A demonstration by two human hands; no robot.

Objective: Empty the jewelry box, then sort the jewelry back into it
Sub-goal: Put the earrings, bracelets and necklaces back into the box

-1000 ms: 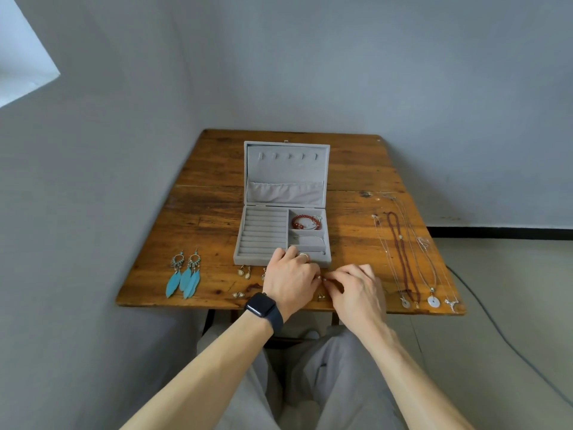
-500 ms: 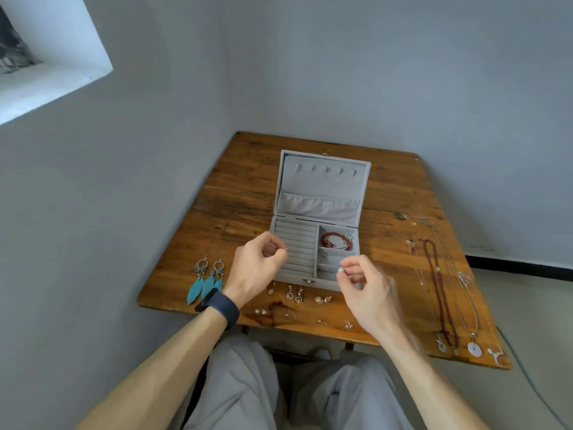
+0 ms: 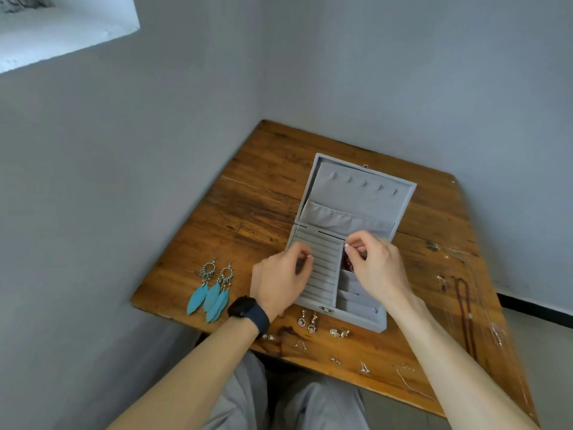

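L hand (image 3: 279, 280), R hand (image 3: 378, 268) pinch bits (image 3: 309, 258) over box (image 3: 324, 271).

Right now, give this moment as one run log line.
left hand: pinches silver piece | right hand: pinches tiny piece | jewelry box: open

blk watch (image 3: 245, 308) on L wrist, grey trousers (image 3: 235, 398)

Wooden table (image 3: 254, 212) carries jewelry box (image 3: 356, 193), feather earrings (image 3: 210, 293), necklaces (image 3: 463, 308).
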